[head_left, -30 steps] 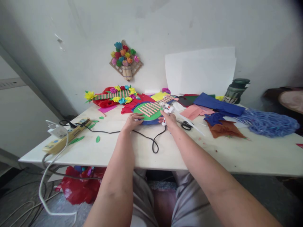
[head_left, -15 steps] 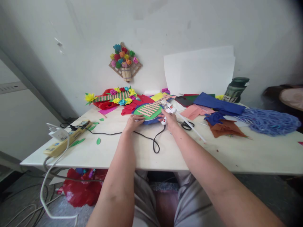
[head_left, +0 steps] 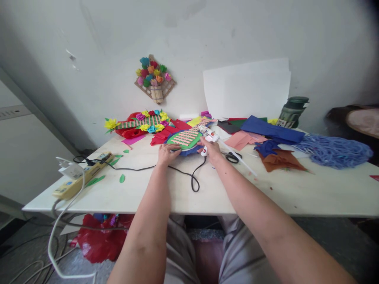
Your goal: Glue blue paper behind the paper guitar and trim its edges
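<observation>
A round craft piece [head_left: 186, 140], green paper on blue with a lattice of pale wooden sticks, lies on the white table [head_left: 225, 189]. My left hand [head_left: 166, 154] lies flat on its near left edge, pressing it down. My right hand [head_left: 211, 150] is closed around a white hot glue gun [head_left: 208, 136] whose nozzle points at the right end of the sticks. The gun's black cord [head_left: 189, 174] loops across the table toward a yellow power strip [head_left: 83, 175] at the left.
A finished stick-and-paper-flower piece [head_left: 139, 122] lies behind, another flower piece [head_left: 154, 79] hangs on the wall. Black scissors [head_left: 232, 157], coloured paper sheets [head_left: 266, 136], blue shredded paper [head_left: 334, 150], a dark bottle [head_left: 291, 112] and white card [head_left: 245, 92] fill the right. A red bag [head_left: 97, 238] sits under the table.
My hands and the glue gun stay on the round piece with only slight shifts. The view has drifted a little; a long white stick now shows right of the gun.
</observation>
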`<state>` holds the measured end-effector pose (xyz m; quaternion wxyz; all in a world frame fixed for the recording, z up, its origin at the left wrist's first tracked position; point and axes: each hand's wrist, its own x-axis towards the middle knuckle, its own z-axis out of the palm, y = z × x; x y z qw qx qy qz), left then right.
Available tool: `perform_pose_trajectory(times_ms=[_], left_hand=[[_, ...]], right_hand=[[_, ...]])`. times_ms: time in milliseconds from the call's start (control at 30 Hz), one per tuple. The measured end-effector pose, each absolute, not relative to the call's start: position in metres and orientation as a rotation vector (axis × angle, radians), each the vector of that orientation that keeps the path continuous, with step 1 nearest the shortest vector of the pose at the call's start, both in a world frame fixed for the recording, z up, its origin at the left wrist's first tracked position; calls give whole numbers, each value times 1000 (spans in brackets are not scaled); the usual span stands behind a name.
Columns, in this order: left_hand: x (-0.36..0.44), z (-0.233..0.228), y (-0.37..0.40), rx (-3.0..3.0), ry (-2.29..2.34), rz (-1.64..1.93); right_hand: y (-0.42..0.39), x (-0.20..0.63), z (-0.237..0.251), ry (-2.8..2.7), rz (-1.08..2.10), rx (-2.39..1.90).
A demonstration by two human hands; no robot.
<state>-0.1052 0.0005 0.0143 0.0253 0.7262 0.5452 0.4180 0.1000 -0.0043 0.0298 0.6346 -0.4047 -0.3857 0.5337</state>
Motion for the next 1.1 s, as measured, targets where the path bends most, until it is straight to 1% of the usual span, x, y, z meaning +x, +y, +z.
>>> perform_pose_trajectory(times_ms=[167, 400, 767, 867, 1100], left_hand=[[-102, 15, 0, 2269, 1696, 1252], [-97, 13, 1, 2253, 1719, 1290], [-92, 11, 5, 2292, 1726, 1331], [-92, 11, 8, 2282, 1680, 1330], [-94, 9, 12, 2104, 1533, 1447]], right_hand=[[1, 101, 23, -1011, 1143, -901], [0, 99, 22, -1205, 1082, -884], [-4, 95, 26, -1204, 1143, -835], [-7, 94, 28, -1186, 1170, -840], [-8, 102, 32, -1216, 1223, -801]])
